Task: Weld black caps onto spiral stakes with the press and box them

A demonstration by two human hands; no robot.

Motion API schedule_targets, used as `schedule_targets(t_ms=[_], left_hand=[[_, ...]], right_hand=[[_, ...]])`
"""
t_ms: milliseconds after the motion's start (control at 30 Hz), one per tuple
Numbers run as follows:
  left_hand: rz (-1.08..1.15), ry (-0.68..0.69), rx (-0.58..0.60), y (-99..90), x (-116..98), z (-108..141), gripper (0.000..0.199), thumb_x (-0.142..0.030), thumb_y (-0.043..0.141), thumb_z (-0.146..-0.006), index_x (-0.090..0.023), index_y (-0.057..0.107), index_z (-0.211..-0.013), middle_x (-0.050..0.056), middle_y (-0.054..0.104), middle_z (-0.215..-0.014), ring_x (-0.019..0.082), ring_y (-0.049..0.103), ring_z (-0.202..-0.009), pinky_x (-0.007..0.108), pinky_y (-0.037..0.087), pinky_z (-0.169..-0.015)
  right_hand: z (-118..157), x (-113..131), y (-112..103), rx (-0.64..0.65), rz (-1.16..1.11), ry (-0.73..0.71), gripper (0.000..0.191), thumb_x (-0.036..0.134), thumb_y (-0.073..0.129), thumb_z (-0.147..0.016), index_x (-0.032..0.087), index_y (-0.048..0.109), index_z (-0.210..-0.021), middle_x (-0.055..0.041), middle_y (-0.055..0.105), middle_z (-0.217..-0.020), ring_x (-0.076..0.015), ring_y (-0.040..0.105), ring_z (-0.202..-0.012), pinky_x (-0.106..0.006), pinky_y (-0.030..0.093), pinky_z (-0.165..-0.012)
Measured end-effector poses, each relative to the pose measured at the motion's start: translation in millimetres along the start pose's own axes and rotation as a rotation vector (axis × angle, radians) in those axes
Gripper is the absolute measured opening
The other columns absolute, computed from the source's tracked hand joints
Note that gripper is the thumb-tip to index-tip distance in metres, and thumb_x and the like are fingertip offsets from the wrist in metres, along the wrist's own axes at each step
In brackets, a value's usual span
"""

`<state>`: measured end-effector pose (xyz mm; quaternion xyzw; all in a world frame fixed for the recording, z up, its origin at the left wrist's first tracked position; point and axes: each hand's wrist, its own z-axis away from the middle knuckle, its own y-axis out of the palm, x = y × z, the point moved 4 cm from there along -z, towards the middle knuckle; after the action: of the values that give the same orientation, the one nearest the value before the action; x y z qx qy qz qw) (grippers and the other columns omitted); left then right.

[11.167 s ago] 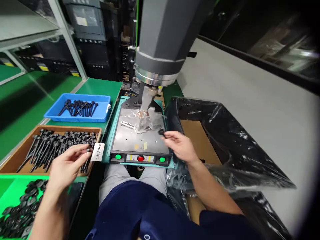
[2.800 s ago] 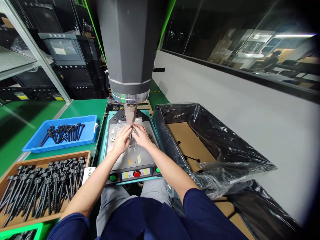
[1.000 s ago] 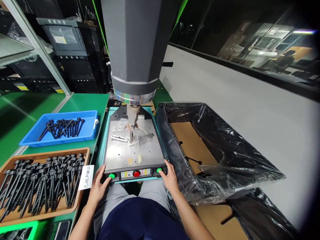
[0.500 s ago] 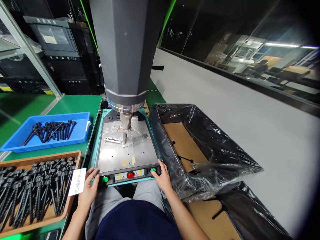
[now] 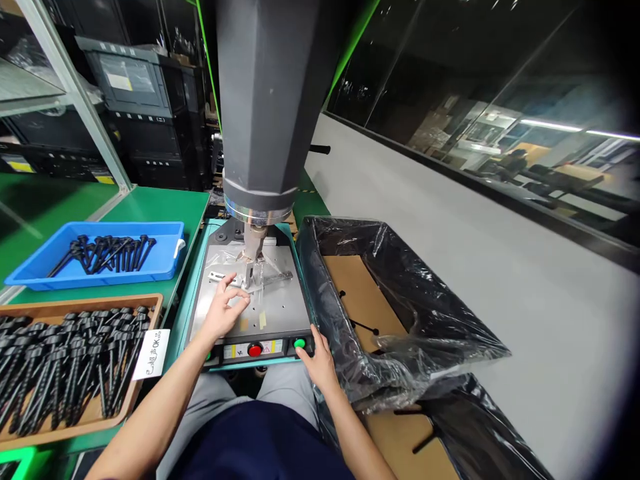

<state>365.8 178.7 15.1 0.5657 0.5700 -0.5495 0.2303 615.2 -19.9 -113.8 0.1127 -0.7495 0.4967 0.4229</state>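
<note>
My left hand (image 5: 225, 310) hovers over the metal plate (image 5: 273, 313) of a press, its thumb and fingers apart and nothing visible in them. Just beyond its fingertips stands a small metal fixture (image 5: 249, 275), below the tip of the press horn (image 5: 254, 241). At the plate's front right corner rests my right hand (image 5: 319, 360), fingers spread, the thumb at the green button (image 5: 299, 343). A red button (image 5: 255, 350) sits in the middle of the front panel. The left green button is mostly hidden behind my left forearm.
On the left are a blue tray (image 5: 55, 270) and a brown tray (image 5: 120, 420) of black ribbed rods with round heads, with a white label (image 5: 151, 355). A black-lined box (image 5: 415, 293) with cardboard and a few rods stands on the right. The dark press column (image 5: 273, 100) rises ahead.
My left hand has moved from the panel's left edge up and forward over the plate, towards the fixture. My right hand stays by the right green button. The view has shifted slightly.
</note>
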Motion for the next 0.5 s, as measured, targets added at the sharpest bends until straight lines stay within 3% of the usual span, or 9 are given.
schedule_targets(t_ms=[100, 233, 333, 500], left_hand=[[0.014, -0.034, 0.091, 4.3, 1, -16, 0.025, -0.043, 0.063, -0.082, -0.020, 0.074, -0.084, 0.015, 0.046, -0.144, 0.032, 0.041, -0.137, 0.047, 0.046, -0.100], [0.056, 0.013, 0.163, 6.3, 1, -31, 0.023, -0.042, 0.062, -0.081, -0.021, 0.073, -0.080, 0.012, 0.066, -0.110, 0.028, 0.054, -0.122, 0.046, 0.045, -0.100], [0.099, 0.058, 0.188, 6.6, -1, -36, 0.022, -0.041, 0.063, -0.081, -0.021, 0.071, -0.080, 0.008, 0.069, -0.093, 0.024, 0.062, -0.099, 0.042, 0.047, -0.094], [0.248, -0.095, 0.163, 10.9, -2, -36, 0.024, -0.037, 0.071, -0.074, -0.017, 0.070, -0.087, 0.004, 0.068, -0.077, 0.017, 0.061, -0.070, 0.032, 0.051, -0.070]], right_hand=[[6, 16, -6, -0.126, -0.009, -0.066, 0.054, 0.041, 0.063, -0.084, 0.021, 0.056, -0.134, -0.0149, 0.053, -0.135, -0.0311, 0.054, -0.126, -0.049, 0.046, -0.106], [8, 46, -12, -0.221, -0.143, -0.156, 0.031, 0.041, 0.058, -0.090, 0.020, 0.069, -0.110, -0.0147, 0.062, -0.123, -0.0289, 0.059, -0.116, -0.050, 0.048, -0.103], [5, 65, 1, -0.078, -0.378, -0.125, 0.030, 0.043, 0.059, -0.090, 0.020, 0.070, -0.104, -0.0137, 0.068, -0.112, -0.0265, 0.065, -0.104, -0.043, 0.056, -0.089], [-1, 100, 60, 0.320, -0.849, 0.096, 0.035, 0.051, 0.067, -0.083, 0.018, 0.070, -0.093, -0.0088, 0.073, -0.085, -0.0209, 0.070, -0.073, -0.036, 0.057, -0.069]])
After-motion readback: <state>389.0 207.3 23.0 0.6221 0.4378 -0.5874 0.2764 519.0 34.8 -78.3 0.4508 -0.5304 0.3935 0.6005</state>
